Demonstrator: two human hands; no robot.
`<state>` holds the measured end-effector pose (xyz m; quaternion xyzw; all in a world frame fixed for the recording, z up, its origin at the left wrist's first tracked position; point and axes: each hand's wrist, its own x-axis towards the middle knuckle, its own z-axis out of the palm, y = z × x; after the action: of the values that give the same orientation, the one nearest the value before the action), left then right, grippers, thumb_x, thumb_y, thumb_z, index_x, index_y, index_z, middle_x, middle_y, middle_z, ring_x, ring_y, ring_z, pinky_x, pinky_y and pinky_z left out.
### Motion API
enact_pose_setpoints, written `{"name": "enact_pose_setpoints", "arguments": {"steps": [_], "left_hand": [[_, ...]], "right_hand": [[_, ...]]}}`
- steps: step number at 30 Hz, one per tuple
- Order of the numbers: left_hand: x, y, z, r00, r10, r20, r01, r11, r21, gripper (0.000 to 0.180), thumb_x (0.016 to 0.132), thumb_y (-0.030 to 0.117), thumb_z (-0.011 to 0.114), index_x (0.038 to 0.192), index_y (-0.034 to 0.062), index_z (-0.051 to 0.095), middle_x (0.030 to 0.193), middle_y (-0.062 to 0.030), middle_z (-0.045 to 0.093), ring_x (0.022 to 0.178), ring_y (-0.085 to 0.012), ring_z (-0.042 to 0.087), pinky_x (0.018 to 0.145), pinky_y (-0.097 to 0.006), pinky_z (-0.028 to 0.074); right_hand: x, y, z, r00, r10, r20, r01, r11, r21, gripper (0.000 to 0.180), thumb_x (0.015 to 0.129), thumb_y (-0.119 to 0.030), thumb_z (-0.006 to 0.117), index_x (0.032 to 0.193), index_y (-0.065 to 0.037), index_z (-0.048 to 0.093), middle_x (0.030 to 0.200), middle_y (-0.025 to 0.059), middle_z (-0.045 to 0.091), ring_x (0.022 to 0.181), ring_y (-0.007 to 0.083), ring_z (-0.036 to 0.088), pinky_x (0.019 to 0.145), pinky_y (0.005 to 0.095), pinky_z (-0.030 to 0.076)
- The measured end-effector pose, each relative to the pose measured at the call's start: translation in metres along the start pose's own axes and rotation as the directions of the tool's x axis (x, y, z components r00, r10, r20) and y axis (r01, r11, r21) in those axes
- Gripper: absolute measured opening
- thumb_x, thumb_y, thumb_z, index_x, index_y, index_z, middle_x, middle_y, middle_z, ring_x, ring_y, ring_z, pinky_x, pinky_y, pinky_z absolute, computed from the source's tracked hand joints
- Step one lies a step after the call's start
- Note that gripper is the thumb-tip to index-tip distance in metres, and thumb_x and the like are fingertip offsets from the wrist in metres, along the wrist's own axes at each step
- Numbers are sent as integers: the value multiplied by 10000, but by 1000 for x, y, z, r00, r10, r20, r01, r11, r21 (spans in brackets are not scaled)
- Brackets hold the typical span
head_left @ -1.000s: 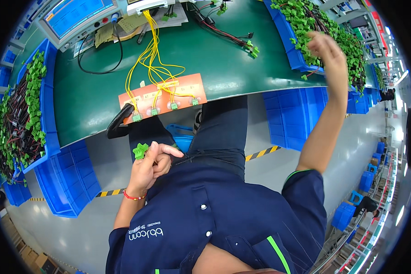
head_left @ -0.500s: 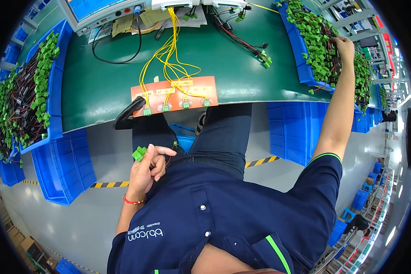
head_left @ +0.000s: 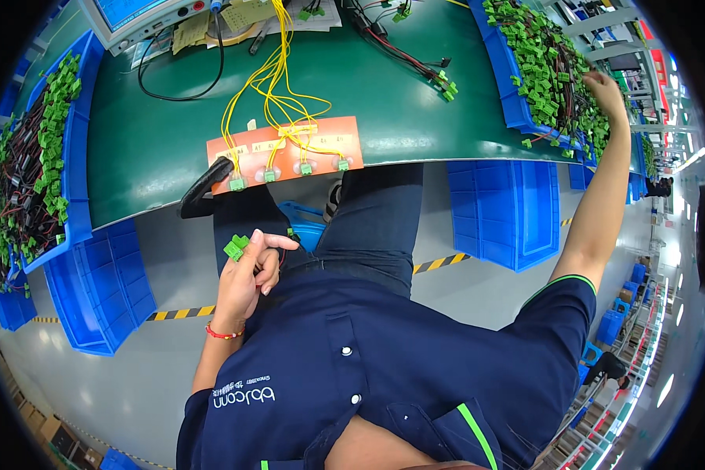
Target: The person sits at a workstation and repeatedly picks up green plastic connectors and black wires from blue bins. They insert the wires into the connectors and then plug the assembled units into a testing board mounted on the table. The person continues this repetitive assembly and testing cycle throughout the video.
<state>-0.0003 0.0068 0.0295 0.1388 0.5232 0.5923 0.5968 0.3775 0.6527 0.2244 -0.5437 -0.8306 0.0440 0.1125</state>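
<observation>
My left hand [head_left: 247, 274] is in front of my body, below the table edge. Its thumb and curled fingers close on a cable whose green connector [head_left: 236, 247] sticks out past the thumb. The index finger points right, and a second small green piece [head_left: 293, 234] shows by its tip. My right arm stretches out to the far right, where my right hand [head_left: 607, 95] is over the blue bin [head_left: 511, 98] heaped with cables [head_left: 552, 78] with green connectors. Its fingers are drawn together at the pile; what they pinch is too small to make out.
An orange board [head_left: 282, 153] with green sockets and yellow wires [head_left: 278, 70] lies at the near table edge, a black handle [head_left: 204, 188] beside it. Another full bin [head_left: 82, 157] stands left. A screen instrument [head_left: 137, 23] and loose cables [head_left: 403, 59] are at the back.
My right hand has shifted a little outward and toward me over the right bin. The whole view has shifted slightly; my left hand keeps its hold on the cable.
</observation>
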Motion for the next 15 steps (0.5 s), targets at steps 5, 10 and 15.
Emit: {"name": "enact_pose_setpoints", "arguments": {"steps": [5,10,15], "left_hand": [[-2,0,1,1000,-16,-11,16,1000,15,565,1098,374,299,1059,-72,642,520,61,290,449,-48,304,469,-217,300],[-5,0,0,999,16,-34,-16,1000,11,562,1096,375,309,1061,-76,642,521,62,291,447,-47,304,468,-217,300],[-6,-5,0,999,16,-38,-17,1000,-14,562,1096,374,311,1061,-77,644,521,62,291,443,-46,303,463,-216,303]], "right_hand": [[-20,-14,30,989,120,-88,-93,960,264,510,845,-388,760,1168,-5,665,728,11,598,495,83,502,447,241,369],[-14,-35,33,984,157,-80,-133,959,251,638,805,-454,802,1187,20,610,686,33,620,487,97,530,435,244,400],[7,-13,36,968,248,45,-248,969,9,561,868,-536,689,1135,-42,686,586,75,601,476,171,603,438,316,459]]}}
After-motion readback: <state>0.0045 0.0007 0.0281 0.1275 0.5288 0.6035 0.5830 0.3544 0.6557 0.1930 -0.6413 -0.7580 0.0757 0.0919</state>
